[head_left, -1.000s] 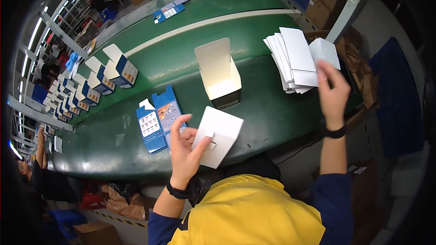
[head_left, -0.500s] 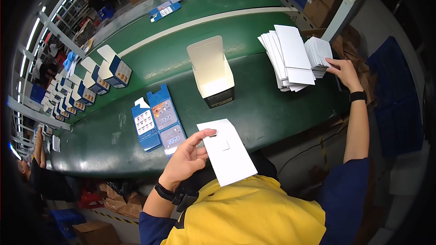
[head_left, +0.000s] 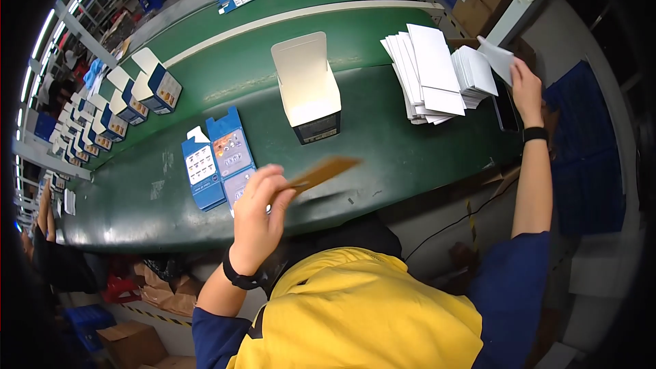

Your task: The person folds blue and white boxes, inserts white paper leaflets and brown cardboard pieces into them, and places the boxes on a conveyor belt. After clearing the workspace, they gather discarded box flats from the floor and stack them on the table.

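The left grip (head_left: 258,213) is clamped on a brown card (head_left: 328,169), centre of the frame; the right grip (head_left: 527,92) holds a white card (head_left: 497,59), upper right: pinch edges lightly so neither bends

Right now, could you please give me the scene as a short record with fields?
Left hand: the person's left hand grips a thin card piece, brown face showing, slightly blurred
Right hand: the right hand pinches a white card above the bench's right end
Centre: an open box, flap raised, pale inside
Beside it: flattened blue packaging, to the box's left
White stacks: a larger stack and a smaller stack, side by side
Far left: open boxes in rows
Surface: green bench
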`<state>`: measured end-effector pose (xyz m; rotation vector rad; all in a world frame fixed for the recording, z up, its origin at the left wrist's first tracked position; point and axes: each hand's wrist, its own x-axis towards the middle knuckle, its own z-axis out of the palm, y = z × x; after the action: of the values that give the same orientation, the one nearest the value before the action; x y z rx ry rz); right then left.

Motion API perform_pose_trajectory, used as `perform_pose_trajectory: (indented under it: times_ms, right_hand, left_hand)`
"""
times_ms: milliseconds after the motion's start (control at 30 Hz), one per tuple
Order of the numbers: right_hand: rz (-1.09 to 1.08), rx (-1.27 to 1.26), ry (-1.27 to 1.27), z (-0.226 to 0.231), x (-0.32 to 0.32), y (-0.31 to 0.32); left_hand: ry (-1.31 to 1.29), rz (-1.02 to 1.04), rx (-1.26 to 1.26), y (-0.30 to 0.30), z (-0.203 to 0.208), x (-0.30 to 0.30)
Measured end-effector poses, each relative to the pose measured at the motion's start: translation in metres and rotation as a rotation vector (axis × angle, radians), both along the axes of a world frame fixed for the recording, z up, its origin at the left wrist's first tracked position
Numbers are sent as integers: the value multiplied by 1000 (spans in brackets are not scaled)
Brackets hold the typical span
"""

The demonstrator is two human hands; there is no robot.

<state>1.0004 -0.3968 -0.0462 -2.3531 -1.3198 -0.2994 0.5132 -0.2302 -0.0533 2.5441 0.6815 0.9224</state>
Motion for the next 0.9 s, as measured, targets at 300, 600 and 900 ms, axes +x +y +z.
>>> perform_pose_trajectory:
  times_ms: [300,600,900]
  right_hand:
    - [413,785,1340,-5,-150,1]
    - [552,-1,1605,-30,-236,46]
    - [552,-70,1351,-31,-248,60]
  left_hand:
    - [16,-25,-826,1,-12,9]
    - [227,-275,-992,12,3,12]
    - [145,-325,-1029,5,-5,10]
